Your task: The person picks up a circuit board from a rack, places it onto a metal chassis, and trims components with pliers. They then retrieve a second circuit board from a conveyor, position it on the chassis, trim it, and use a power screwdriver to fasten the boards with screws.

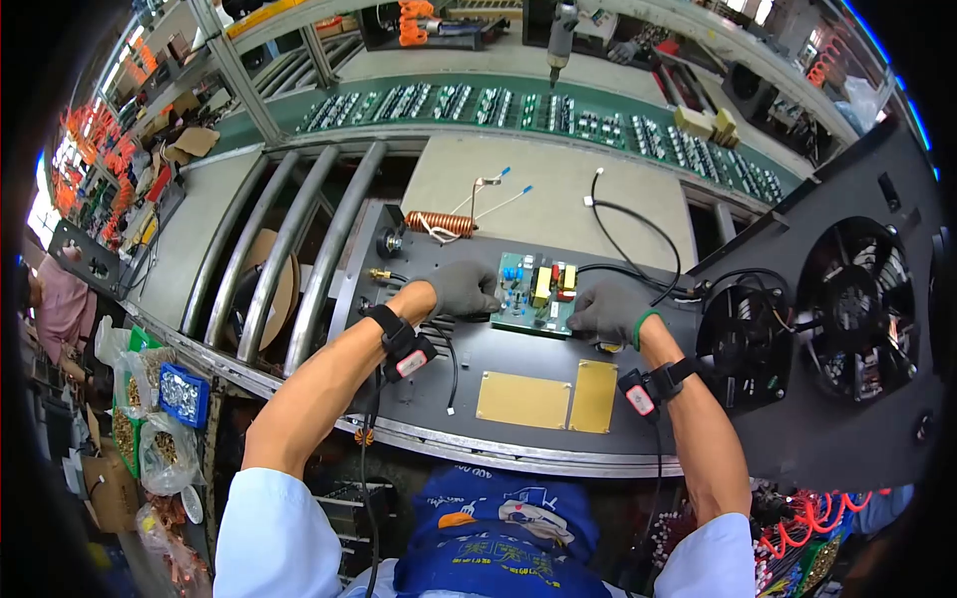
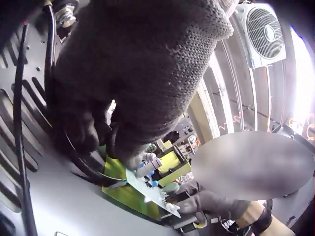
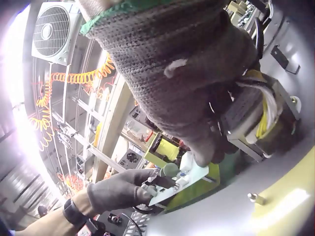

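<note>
A green circuit board (image 1: 520, 319) with yellow transformers, blue parts and a red part lies between both hands over a dark metal panel (image 1: 419, 389). My gloved left hand (image 1: 467, 290) pinches its left edge. At the right edge my gloved right hand (image 1: 604, 313) grips the board, fingertips beside a white component. In the right wrist view a yellow-green sheet (image 3: 193, 195) shows beneath the board. A wire-wound transformer (image 3: 261, 118) sits close beside the right hand. Black cables (image 2: 22, 123) run past the left hand in the left wrist view.
Two yellow sheets (image 1: 523, 399) lie on the panel's near side. Two fans (image 1: 855, 307) are set in a raised panel at right. Behind lies a copper coil (image 1: 439, 223). Steel rollers (image 1: 334, 254) stand left. Beyond, a green conveyor (image 1: 399, 118) carries several boards; a screwdriver (image 1: 561, 40) hangs above.
</note>
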The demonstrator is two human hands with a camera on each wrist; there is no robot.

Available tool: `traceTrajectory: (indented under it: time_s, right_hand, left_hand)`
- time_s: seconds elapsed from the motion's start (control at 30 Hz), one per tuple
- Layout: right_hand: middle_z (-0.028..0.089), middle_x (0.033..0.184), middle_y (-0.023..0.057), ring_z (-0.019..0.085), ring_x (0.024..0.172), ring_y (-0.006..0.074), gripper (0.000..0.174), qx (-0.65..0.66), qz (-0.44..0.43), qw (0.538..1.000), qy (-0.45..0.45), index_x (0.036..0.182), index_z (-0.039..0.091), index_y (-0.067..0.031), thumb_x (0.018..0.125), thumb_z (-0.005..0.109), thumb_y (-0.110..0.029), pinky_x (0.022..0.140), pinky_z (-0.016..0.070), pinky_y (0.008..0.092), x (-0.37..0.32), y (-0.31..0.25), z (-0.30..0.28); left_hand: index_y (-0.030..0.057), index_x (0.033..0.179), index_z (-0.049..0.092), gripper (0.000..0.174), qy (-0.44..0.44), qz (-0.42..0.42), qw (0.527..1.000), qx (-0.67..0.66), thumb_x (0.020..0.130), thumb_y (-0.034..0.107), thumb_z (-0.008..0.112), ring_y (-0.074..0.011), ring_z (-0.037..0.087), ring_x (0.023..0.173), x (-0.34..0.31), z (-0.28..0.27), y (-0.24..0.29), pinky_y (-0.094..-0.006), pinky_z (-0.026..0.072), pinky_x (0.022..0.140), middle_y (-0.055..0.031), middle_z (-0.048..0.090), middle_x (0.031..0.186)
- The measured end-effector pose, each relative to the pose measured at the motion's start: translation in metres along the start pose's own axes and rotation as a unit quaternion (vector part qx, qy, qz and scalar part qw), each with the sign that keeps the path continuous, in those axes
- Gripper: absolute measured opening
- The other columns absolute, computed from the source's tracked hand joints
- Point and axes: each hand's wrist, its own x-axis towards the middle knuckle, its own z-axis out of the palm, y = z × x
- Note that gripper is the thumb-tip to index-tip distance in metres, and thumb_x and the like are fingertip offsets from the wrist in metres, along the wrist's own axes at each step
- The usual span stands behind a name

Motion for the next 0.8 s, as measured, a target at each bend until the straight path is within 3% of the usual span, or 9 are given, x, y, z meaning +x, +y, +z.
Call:
traceTrajectory:
  time_s: [0.1,0.23,0.33,0.37,0.5,0.53,0.57,0.67,0.8]
  right_hand:
    - [0.071,0.072,0.0105,0.067,0.061,0.0235,0.028,-0.068,-0.009,0.997,0.045,0.085,0.077,-0.0047,0.075,0.080,-0.030,0.063,0.0542,0.0353,0.011,0.003,0.009]
    - [0.072,0.070,0.0067,0.064,0.056,0.0174,0.022,-0.031,0.008,0.999,0.002,0.080,0.077,-0.0053,0.079,0.082,-0.027,0.053,0.0490,0.0359,0.011,-0.005,0.007]
    - [0.071,0.069,0.0066,0.064,0.059,0.0180,0.027,-0.136,0.004,0.990,0.027,0.079,0.077,-0.0049,0.079,0.081,-0.031,0.057,0.0507,0.0350,-0.004,-0.021,0.001]
    - [0.072,0.070,0.0098,0.068,0.063,0.0234,0.028,-0.121,-0.004,0.992,0.040,0.080,0.077,-0.0065,0.079,0.077,-0.034,0.063,0.0534,0.0353,0.005,-0.006,0.007]
    - [0.072,0.082,0.0164,0.071,0.081,0.0358,0.027,-0.301,-0.097,0.878,0.360,0.081,0.076,-0.0090,0.086,0.071,-0.035,0.073,0.0557,0.0447,-0.031,-0.023,0.056]
    - [0.071,0.081,0.0163,0.071,0.080,0.0359,0.028,-0.205,-0.114,0.898,0.374,0.080,0.075,-0.0092,0.087,0.070,-0.036,0.071,0.0550,0.0466,-0.047,-0.036,0.074]
    - [0.070,0.080,0.0162,0.071,0.078,0.0361,0.030,-0.107,-0.129,0.909,0.383,0.079,0.075,-0.0094,0.088,0.069,-0.037,0.068,0.0543,0.0485,-0.059,-0.043,0.093]
    - [0.071,0.081,0.0160,0.072,0.076,0.0369,0.049,-0.160,-0.102,0.957,0.218,0.079,0.076,-0.0091,0.097,0.058,-0.051,0.068,0.0554,0.0493,-0.053,-0.056,0.136]
    - [0.070,0.073,0.0165,0.071,0.068,0.0365,0.051,-0.192,-0.076,0.926,0.317,0.074,0.076,-0.0083,0.100,0.054,-0.047,0.059,0.0532,0.0496,-0.010,-0.058,0.161]
  left_hand:
    - [0.0012,0.082,0.067,0.023,-0.004,-0.001,1.000,0.012,0.087,0.022,0.078,-0.0191,0.059,0.067,0.006,0.002,-0.005,-0.0370,0.0489,0.065,-0.0116,0.065,0.071]
    - [0.0009,0.081,0.065,0.029,-0.023,0.002,0.999,0.028,0.087,0.027,0.077,-0.0215,0.059,0.067,0.008,0.002,-0.003,-0.0386,0.0488,0.067,-0.0127,0.064,0.070]
    - [0.0013,0.082,0.065,0.030,0.008,0.022,1.000,0.002,0.088,0.029,0.076,-0.0215,0.057,0.067,0.002,0.002,-0.005,-0.0390,0.0479,0.067,-0.0124,0.064,0.071]
    - [0.0010,0.082,0.065,0.030,0.009,0.015,1.000,0.000,0.088,0.028,0.075,-0.0213,0.058,0.068,-0.001,0.002,-0.005,-0.0388,0.0478,0.067,-0.0121,0.064,0.073]
    - [0.0004,0.086,0.067,0.028,0.008,0.020,0.999,-0.034,0.091,0.028,0.073,-0.0195,0.057,0.069,-0.007,0.006,-0.007,-0.0377,0.0476,0.067,-0.0106,0.064,0.073]
    - [0.0004,0.086,0.068,0.028,0.027,0.030,0.999,-0.034,0.091,0.028,0.073,-0.0188,0.057,0.068,-0.006,0.009,-0.011,-0.0373,0.0473,0.067,-0.0102,0.064,0.072]
    - [0.0003,0.087,0.069,0.028,0.045,0.040,0.998,-0.034,0.091,0.028,0.072,-0.0181,0.056,0.067,-0.002,0.014,-0.018,-0.0368,0.0470,0.066,-0.0097,0.063,0.071]
    - [0.0000,0.087,0.070,0.028,0.029,0.040,0.998,-0.047,0.092,0.028,0.073,-0.0163,0.054,0.066,-0.008,0.008,-0.012,-0.0359,0.0462,0.065,-0.0085,0.062,0.069]
    - [-0.0006,0.085,0.070,0.029,0.021,0.032,0.998,-0.055,0.091,0.027,0.073,-0.0149,0.054,0.066,-0.006,0.007,-0.011,-0.0353,0.0457,0.063,-0.0068,0.062,0.069]
